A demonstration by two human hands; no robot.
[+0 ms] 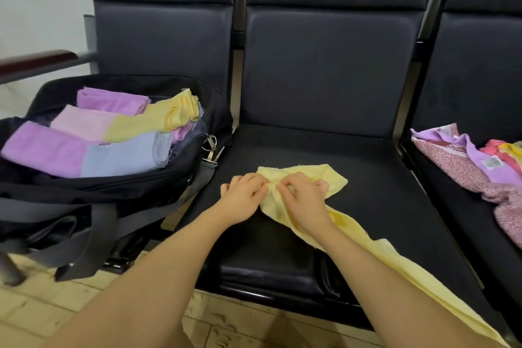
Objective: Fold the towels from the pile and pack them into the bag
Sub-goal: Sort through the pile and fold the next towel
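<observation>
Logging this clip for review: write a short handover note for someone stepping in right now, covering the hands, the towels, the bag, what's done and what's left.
Left hand and right hand: both pinch the bunched middle of the yellow towel on the middle seat; its tail hangs off the front edge.
Bag: open on the left seat, already holding folded towels in purple, pink, yellow and blue.
Pile: on the right seat, several unfolded pieces remain.
Done: several towels packed.
Left: fold the yellow towel, pack it, then work through the pile.
</observation>
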